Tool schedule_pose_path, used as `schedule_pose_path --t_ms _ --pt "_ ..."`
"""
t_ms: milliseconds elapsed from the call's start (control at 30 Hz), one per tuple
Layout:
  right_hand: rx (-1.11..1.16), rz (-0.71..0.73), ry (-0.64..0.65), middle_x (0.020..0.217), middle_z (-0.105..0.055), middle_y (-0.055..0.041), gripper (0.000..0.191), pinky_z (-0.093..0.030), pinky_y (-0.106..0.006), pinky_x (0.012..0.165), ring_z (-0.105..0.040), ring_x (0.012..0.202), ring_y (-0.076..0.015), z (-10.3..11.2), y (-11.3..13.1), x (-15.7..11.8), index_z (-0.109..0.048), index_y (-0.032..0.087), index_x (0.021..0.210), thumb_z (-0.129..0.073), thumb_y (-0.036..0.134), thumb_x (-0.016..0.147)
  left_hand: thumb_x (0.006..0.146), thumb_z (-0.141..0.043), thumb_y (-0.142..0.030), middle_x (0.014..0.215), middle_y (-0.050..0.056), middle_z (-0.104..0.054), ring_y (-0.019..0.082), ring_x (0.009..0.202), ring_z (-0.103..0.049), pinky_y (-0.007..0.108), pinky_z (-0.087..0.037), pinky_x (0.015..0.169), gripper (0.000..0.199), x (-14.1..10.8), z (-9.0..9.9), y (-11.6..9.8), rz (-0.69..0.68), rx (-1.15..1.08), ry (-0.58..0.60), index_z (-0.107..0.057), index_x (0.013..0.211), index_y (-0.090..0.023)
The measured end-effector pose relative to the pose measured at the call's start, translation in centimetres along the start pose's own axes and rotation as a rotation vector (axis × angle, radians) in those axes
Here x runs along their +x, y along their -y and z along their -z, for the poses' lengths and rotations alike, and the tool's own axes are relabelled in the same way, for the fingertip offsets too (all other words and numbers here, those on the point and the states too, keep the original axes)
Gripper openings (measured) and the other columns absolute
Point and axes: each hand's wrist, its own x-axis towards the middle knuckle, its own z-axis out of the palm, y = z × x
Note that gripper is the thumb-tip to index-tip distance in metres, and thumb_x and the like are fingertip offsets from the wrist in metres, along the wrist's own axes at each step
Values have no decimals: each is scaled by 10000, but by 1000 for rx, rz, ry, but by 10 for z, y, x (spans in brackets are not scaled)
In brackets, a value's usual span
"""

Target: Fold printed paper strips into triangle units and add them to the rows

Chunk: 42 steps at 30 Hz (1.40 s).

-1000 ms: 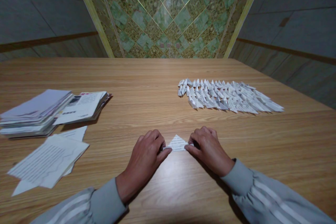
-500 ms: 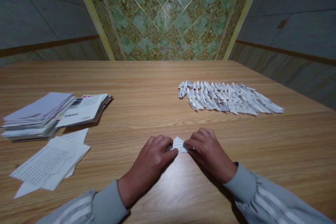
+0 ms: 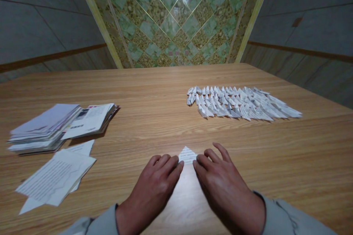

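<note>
A small piece of folded printed paper (image 3: 188, 156) lies between my hands, its pointed tip facing away from me. My left hand (image 3: 158, 180) pinches its left corner between thumb and fingers. At the right corner, the thumb and index finger of my right hand (image 3: 220, 176) grip the paper, while the other fingers of that hand are raised and spread. The paper's side corners are partly hidden under my fingertips.
Rows of folded paper boats (image 3: 234, 102) stand at the back right of the wooden table (image 3: 143, 99). On the left are a stack of paper (image 3: 46, 121), a second pile (image 3: 89, 119) beside it, and loose printed sheets (image 3: 56, 176).
Both hands have come a little nearer to me in the view, and more of the folded paper shows between them. Fingers of my right hand have lifted and spread.
</note>
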Motion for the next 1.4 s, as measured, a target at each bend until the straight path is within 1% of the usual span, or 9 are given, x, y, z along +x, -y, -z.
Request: schedule_pose_path --t_ms 267,367,533,633,900,1033,1167,1267,1400 --pt "-41 -38 -8 747 -684 -53 99 -231 -499 1048 -563 843 -252 6 -8 -1 -696 201 751 -701 126 816 1031 -302 -160 1080 96 -702 246 934 -559 393 -413 793 354 -18 4 8 22 43 -175 -652 1083 -165" --pt "-40 -27 -3 749 -685 -54 97 -259 -483 1026 -561 837 -247 6 -9 1 -700 197 737 -708 137 813 1018 -365 -165 1060 87 -704 246 910 -560 393 -415 775 298 -13 6 10 40 23 -144 -663 1036 -176" --pt "11 -5 24 778 -681 -48 119 -349 -401 888 -551 839 -226 2 -12 8 -686 188 724 -698 159 839 965 -549 -205 944 43 -695 225 852 -567 373 -422 750 115 18 9 12 19 -33 45 -648 1022 -201" --pt "48 -32 10 786 -678 -36 114 -359 -383 853 -547 835 -218 1 -14 11 -675 188 749 -685 183 862 939 -584 -175 860 40 -688 213 791 -566 356 -425 720 83 33 6 13 -21 -6 65 -656 900 -189" --pt "135 -66 -69 888 -662 -37 67 -325 -401 964 -522 901 -218 2 -15 19 -670 205 858 -720 250 853 938 -521 -142 751 40 -661 200 689 -539 330 -393 633 184 30 -4 14 6 -38 -118 -654 818 -183" --pt "162 -47 -163 819 -651 -30 99 -342 -364 871 -501 837 -200 0 -15 21 -690 204 800 -689 254 886 917 -516 -125 759 46 -658 201 719 -545 332 -404 657 175 30 2 7 53 -144 -167 -643 806 -172" --pt "211 -8 -255 747 -639 -27 194 -333 -342 798 -487 786 -187 -1 -13 21 -699 190 757 -638 266 925 933 -574 -239 855 57 -689 214 800 -569 338 -438 705 121 30 7 4 71 -316 -185 -672 964 -175" --pt "288 9 -281 723 -636 -26 252 -328 -330 761 -489 761 -178 -1 -12 20 -712 189 762 -591 291 957 960 -564 -300 812 45 -690 193 762 -574 315 -440 680 183 30 6 6 84 -393 -200 -710 917 -197" --pt "418 -16 -258 721 -648 -18 215 -332 -314 735 -516 761 -172 -3 -17 18 -726 195 772 -648 327 922 945 -598 -296 748 31 -693 172 719 -588 288 -444 656 191 30 6 11 112 -523 -240 -738 855 -202"
